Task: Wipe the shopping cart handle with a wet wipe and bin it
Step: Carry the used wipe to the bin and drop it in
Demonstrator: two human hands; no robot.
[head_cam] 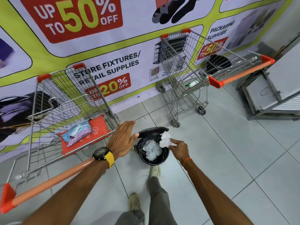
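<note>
— What is seen against the promotional banner (100,46)?

— A second cart (186,70) is parked just in front of it, toward its right end. A grey metal stand (263,98) is placed further right of the banner, and grey floor tiles (235,151) are laid below it.

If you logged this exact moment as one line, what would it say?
step: binning wipe | right hand: pinching crumpled wet wipe over open pedal bin | left hand: open, beside bin lid | bin: holds wipes
</note>
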